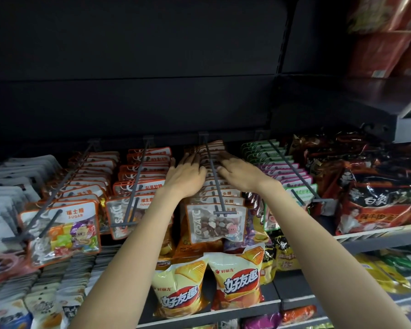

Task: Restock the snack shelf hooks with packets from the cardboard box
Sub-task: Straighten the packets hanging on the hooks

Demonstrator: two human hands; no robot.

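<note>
The middle hook (215, 176) looks nearly full: a long row of packets (216, 222) hangs along it. The left hand (186, 173) and right hand (237, 170) lie flat on either side of the rod, fingers straight, pressing the far packets back and gripping nothing. Neighbouring hooks look stocked too. The cardboard box is not in view, so what remains cannot be judged. Below, the shelf (223, 312) carries chip bags (179, 288); behind is a dark back panel (133, 67).

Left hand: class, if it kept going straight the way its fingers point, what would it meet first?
The left hand points up and back along the hook. It would likely meet first the rearmost hanging packets on that hook, then the dark back panel; depth is unclear.
</note>
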